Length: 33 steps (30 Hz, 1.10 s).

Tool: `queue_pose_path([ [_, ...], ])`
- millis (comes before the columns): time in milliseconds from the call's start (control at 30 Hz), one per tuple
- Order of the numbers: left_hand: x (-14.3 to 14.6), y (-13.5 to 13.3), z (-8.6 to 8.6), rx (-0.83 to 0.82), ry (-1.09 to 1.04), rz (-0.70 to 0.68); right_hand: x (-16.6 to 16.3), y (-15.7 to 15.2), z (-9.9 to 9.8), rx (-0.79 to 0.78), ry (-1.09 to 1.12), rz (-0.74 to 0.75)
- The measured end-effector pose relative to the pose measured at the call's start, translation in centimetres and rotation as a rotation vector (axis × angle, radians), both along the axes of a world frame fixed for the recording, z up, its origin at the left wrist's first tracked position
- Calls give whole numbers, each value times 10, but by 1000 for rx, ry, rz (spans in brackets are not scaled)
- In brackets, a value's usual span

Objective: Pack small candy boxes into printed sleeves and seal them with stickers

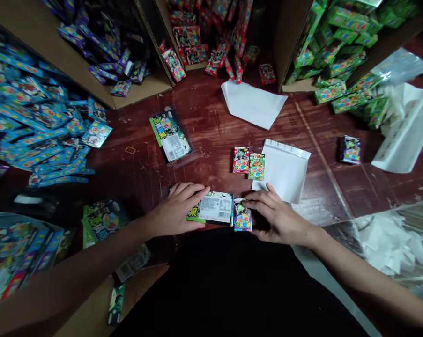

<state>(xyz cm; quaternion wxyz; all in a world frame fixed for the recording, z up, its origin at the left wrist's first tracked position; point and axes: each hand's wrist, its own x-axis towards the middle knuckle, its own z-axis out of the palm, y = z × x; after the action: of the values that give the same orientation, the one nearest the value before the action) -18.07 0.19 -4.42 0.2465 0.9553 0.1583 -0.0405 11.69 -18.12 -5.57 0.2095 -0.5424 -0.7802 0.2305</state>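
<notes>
Close to the table's front edge, my left hand (179, 208) grips a flat printed packet (216, 206) by its left part, fingers along the far side and thumb along the near side. A white label with a barcode shows on the packet. Against its right end stands a small purple box (242, 216), with a thin blue edge showing at its left side. My right hand (276, 213) has its fingers and thumb closed on the purple box's right side. Just beyond lie a small red box (241, 160) and a small green box (256, 166), side by side.
Cartons of purple (122, 61), red (216, 58) and green boxes (337, 51) stand at the back. Blue boxes (39, 117) heap at left. A green-black packet (171, 135), white papers (285, 173) and a lone purple box (350, 150) lie on the table (204, 131).
</notes>
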Motion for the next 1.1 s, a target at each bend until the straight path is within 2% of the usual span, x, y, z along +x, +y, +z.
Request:
queue_pose_path([
  [133,-2,-3,-2,-33,-8,-60,12,12,-2,53,-12,-25],
  [200,-3,-7,-3,-4,-7,20,12,14,-3,80,-35,-60],
  [267,-3,-12,-4,23,-1,124,8,11,-3,130,-65,-165],
  [367,-2,-18,-5,37,0,169,-1,4,-3,140,-78,-291],
  [467,-1,-19,-7,42,-6,150,-6,0,-5,58,-25,-212],
  [600,-3,-15,-7,21,11,112,1,0,-6,36,55,-125],
  [700,-6,-12,-3,-15,28,128,10,-3,-3,0,98,-103],
  [800,-4,-11,0,-39,45,140,13,-3,0,-50,139,-3],
  [867,-2,-12,0,-42,48,144,10,1,0,-42,148,52],
  [1100,1,-14,-6,-30,2,63,1,18,-7,-6,118,103],
])
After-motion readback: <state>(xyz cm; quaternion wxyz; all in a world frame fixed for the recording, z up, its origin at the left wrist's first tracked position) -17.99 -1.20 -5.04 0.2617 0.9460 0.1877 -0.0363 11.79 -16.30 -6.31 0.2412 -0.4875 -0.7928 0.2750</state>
